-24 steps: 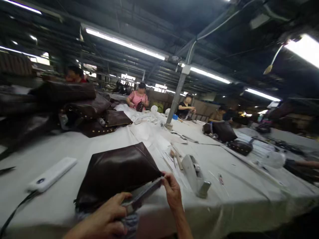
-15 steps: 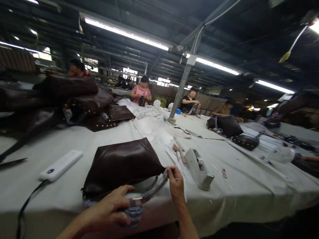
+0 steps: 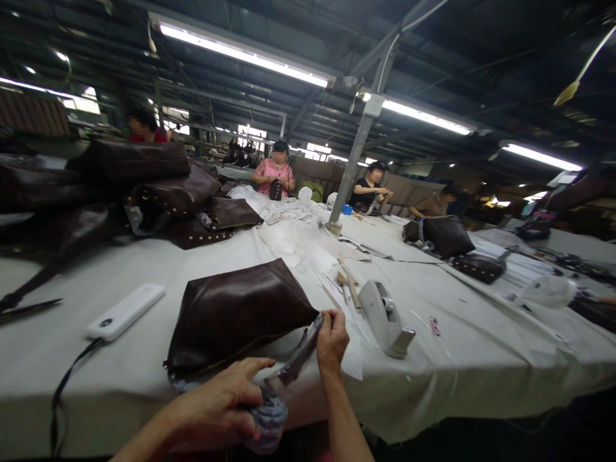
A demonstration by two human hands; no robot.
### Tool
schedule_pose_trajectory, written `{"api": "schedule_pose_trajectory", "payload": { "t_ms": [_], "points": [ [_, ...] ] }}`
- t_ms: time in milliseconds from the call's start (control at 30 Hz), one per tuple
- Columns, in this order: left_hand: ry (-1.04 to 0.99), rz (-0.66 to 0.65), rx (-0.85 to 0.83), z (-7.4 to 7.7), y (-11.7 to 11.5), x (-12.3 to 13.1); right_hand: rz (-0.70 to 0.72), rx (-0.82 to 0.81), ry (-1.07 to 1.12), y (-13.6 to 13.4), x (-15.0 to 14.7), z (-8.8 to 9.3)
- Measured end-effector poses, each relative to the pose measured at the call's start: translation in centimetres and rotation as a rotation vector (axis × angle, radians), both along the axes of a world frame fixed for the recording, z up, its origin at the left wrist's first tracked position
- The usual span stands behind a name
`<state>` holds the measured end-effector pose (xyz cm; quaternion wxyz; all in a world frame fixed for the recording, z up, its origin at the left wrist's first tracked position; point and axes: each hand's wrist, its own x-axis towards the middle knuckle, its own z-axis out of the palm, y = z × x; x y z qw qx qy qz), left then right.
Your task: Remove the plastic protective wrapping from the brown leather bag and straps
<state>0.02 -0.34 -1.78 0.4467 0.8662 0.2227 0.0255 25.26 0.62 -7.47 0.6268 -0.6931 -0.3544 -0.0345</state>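
Note:
A dark brown leather bag (image 3: 240, 311) lies on its side on the white-covered table, close to the front edge. At its right corner my right hand (image 3: 332, 337) is closed in a pinch on the bag's strap (image 3: 301, 356), which looks partly covered in clear plastic film. My left hand (image 3: 224, 394) is wrapped around a bunched, bluish clear plastic wrap (image 3: 270, 420) at the strap's lower end, just off the table edge. Its index finger points out along the bag's lower side. What lies under the left palm is hidden.
A grey tape dispenser (image 3: 385, 317) stands right of my right hand, with a brush (image 3: 341, 280) behind it. A white power bank (image 3: 128, 311) with a black cord lies left. Brown bags (image 3: 139, 163) are piled back left. Co-workers sit beyond a metal post (image 3: 353, 163).
Both hands have shifted slightly right in view, the left with the bunched wrap. More of my right hand's fingers are now curled around the strap. The bag stays in place on the table.

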Motion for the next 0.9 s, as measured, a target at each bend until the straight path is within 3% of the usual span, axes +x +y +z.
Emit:
{"api": "schedule_pose_trajectory", "payload": {
  "t_ms": [133, 367, 633, 767, 833, 900],
  "points": [
    [0.023, 0.027, -0.015, 0.1, -0.3, 0.2, -0.016, -0.001, -0.005, 0.4, -0.5, 0.3],
    [-0.005, 0.053, 0.022, -2.2, 1.7, 1.7, -0.043, 0.006, -0.014, -0.1, -1.5, 1.4],
    [-0.181, -0.008, 0.055, -2.4, 3.1, 2.7, 0.035, -0.001, 0.024, 0.4, -1.6, 2.4],
    [-0.235, -0.009, 0.013, -2.7, 3.1, 2.8, 0.176, 0.117, 0.266, 0.3, -1.3, 1.1],
    [-0.237, 0.015, -0.012, -2.7, 3.0, 2.9, 0.252, 0.197, 0.495, -0.7, -1.0, -0.3],
    [-0.235, 0.032, -0.025, -2.8, 2.9, 3.0, 0.314, 0.163, 0.695, -2.6, -0.9, -1.8]
  ]
}}
